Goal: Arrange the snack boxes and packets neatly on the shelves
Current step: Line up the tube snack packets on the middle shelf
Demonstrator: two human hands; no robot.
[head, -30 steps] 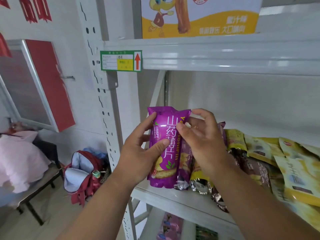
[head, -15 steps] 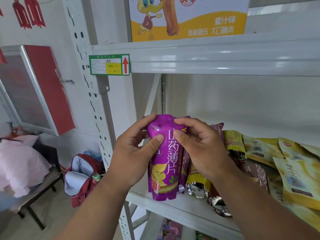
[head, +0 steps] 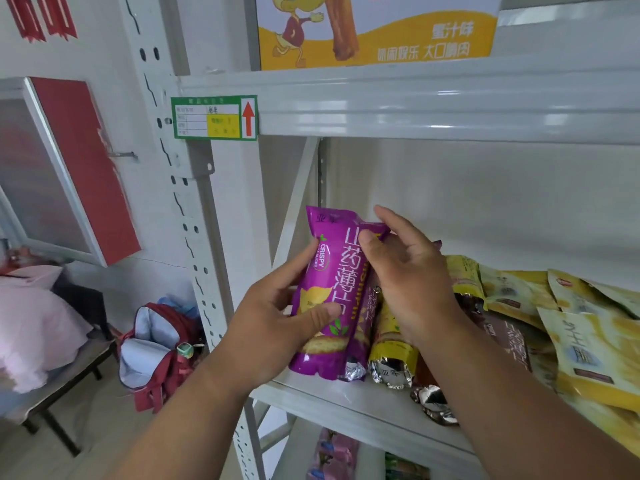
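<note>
Purple foil is filling the middle of the view, but we are logging from the left. A red-panelled cabinet door (head: 86, 168) is hanging on the wall, with a pink bundle (head: 31, 317) lying on a low bench (head: 52, 386) below it and a red backpack (head: 159, 348) sitting open on the floor beside the white perforated upright (head: 180, 216) of the rack. A green shelf label (head: 214, 117) is sitting on the beam above.

We are holding the purple packet (head: 332, 289) upright at the left end of the middle shelf (head: 346, 393), its long axis running vertical and its bottom seal resting on or just above the shelf edge; we cannot tell which. Our left hand (head: 277, 327) is gripping it around the lower half, thumb across the front and fingers (head: 304, 258) curled behind the left side. Our right hand (head: 405, 271) is pinching the top right corner, thumb in front.

Immediately right of the packet, a second purple packet (head: 363, 317) and a yellow-and-silver packet (head: 391, 348) are standing against it, then yellow packets (head: 588, 341) are lying slumped and overlapping. A yellow snack box (head: 377, 32) is sitting on the shelf above.

Judgement: both hands are on the packet, the left carrying the weight. The coming move is turning on the packet staying vertical and pressing rightward against its neighbour.
</note>
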